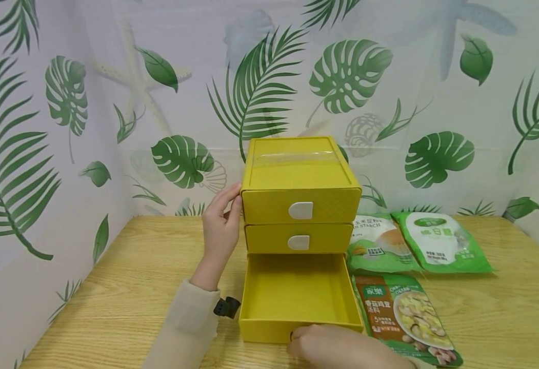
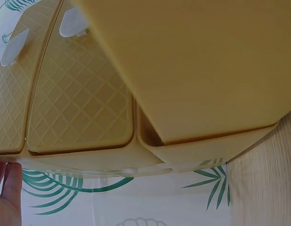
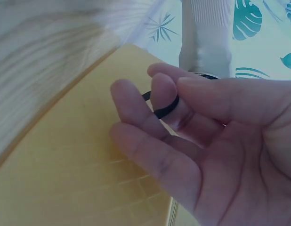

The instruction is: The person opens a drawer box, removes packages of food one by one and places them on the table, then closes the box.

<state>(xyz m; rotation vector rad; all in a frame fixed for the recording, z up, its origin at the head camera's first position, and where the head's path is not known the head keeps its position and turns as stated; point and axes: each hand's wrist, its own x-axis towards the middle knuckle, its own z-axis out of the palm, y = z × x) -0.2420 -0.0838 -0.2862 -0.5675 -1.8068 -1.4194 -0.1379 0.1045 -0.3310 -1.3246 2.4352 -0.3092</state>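
Observation:
A yellow drawer unit (image 1: 301, 169) with white tab handles stands on the table. Its bottom drawer (image 1: 297, 289) is pulled out and holds nothing; the two drawers above it are closed. My left hand (image 1: 223, 225) rests against the unit's upper left side, its fingers (image 2: 11, 181) fairly straight. Low at the front, my right hand (image 1: 338, 346) is at the bottom drawer's front panel. Curled fingers and thumb come together there in the right wrist view, and a black band (image 3: 168, 108) circles one finger. The bottom drawer's handle is hidden behind this hand.
Right of the unit lie a corn starch bag (image 1: 382, 246), a green and white bag (image 1: 442, 241) and a brown and green soup packet (image 1: 405, 318). The soup packet lies close beside the pulled-out drawer. A leaf-patterned cloth (image 1: 269, 77) hangs behind the wooden table (image 1: 126, 287).

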